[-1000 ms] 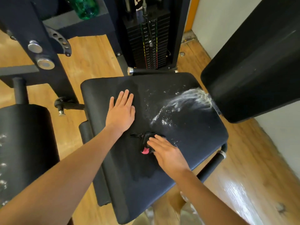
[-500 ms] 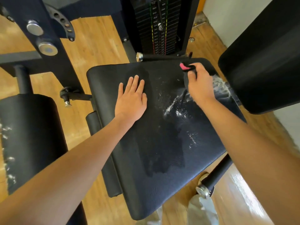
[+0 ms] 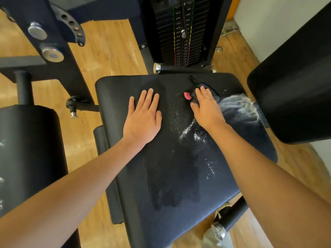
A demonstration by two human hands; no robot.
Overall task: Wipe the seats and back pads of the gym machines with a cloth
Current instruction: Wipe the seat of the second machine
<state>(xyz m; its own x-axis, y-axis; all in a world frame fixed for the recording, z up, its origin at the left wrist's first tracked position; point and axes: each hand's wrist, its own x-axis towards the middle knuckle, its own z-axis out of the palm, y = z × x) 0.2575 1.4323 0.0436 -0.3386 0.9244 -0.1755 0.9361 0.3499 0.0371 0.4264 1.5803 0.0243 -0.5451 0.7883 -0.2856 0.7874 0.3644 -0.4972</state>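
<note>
A black padded seat [image 3: 179, 176] of a gym machine fills the middle of the view, with a wet dark patch at its centre and white foamy streaks toward its right side. My right hand [image 3: 206, 108] presses flat on a dark cloth [image 3: 211, 90] with a pink tag near the seat's far edge. My left hand [image 3: 143, 117] rests flat on the seat's left part, fingers straight. The black back pad [image 3: 293, 86] stands at the right, beside the foam.
A weight stack [image 3: 180, 33] rises behind the seat. The dark machine frame [image 3: 53, 42] with chrome knobs runs along the left, above another black pad [image 3: 26, 154]. Chrome-capped handles [image 3: 227, 222] stick out beside the seat. Wooden floor surrounds it; a wall is at the right.
My right hand swept the cloth from the seat's near middle up to its far edge, then shifted slightly left and lay flat. My left hand stayed planted on the seat.
</note>
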